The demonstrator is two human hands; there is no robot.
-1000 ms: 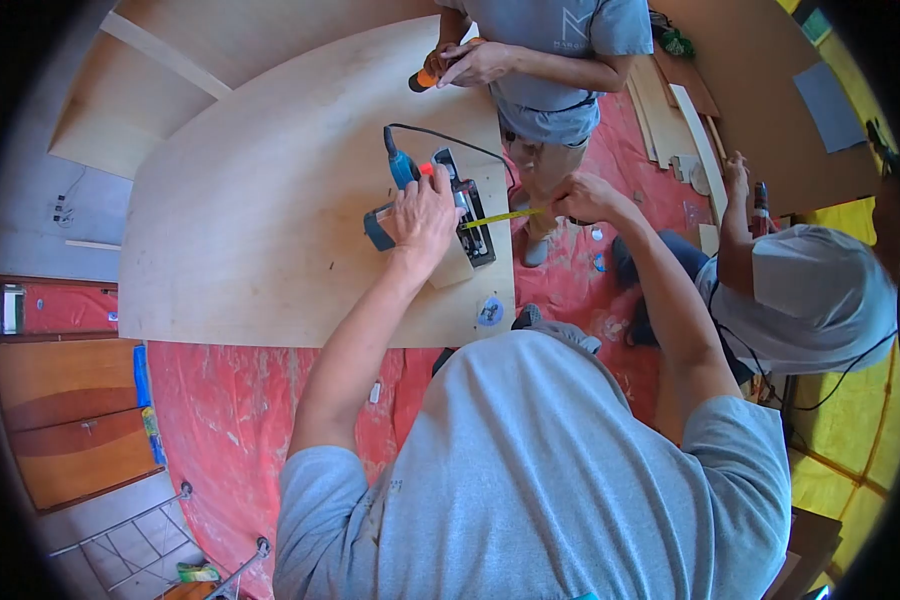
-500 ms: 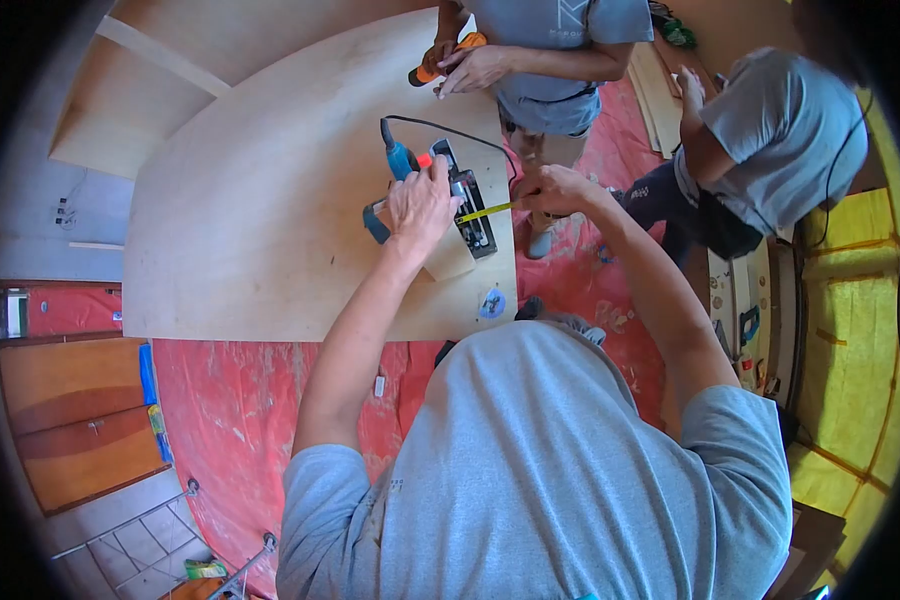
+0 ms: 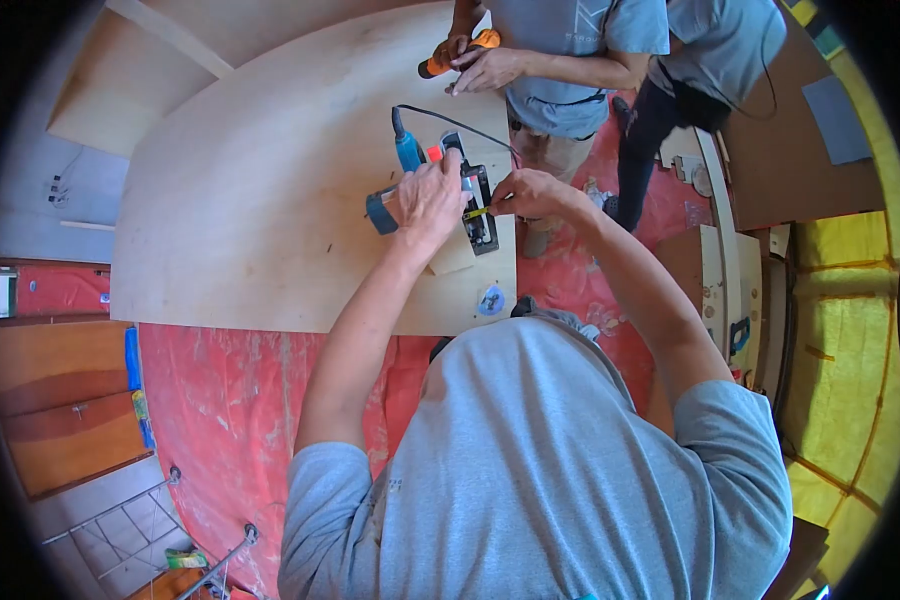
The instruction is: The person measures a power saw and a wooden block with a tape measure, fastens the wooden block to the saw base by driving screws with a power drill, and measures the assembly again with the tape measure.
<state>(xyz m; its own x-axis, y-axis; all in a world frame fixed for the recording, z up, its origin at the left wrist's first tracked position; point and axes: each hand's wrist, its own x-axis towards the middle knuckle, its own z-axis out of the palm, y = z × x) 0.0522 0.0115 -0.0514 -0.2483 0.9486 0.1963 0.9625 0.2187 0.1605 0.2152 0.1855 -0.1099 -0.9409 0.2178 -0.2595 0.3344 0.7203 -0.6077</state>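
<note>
A teal circular saw [image 3: 409, 153] with a black base plate [image 3: 485, 237] lies tipped on its side on the plywood sheet [image 3: 250, 200], close to the sheet's right edge. My left hand [image 3: 430, 203] grips the saw from above, fingers reaching over to the plate. From the right, my right hand [image 3: 527, 190] pinches a yellow measuring tape [image 3: 478, 211], and a short length of its blade runs to the base plate. The tape's case, if inside my fist, is hidden. A black cord [image 3: 460, 123] curves off the saw's handle.
Across the sheet, a co-worker [image 3: 570, 70] holds an orange-and-black tool [image 3: 434, 66]. Another person [image 3: 715, 60] stands at the upper right. A small round bluish item [image 3: 490, 300] lies near the sheet's corner. Red sheeting [image 3: 235, 400] covers the floor; boards [image 3: 720, 250] lie at right.
My right hand has moved left, closer to the saw, and less tape shows between them. The person at upper right has shifted up and left. The whole view has turned slightly.
</note>
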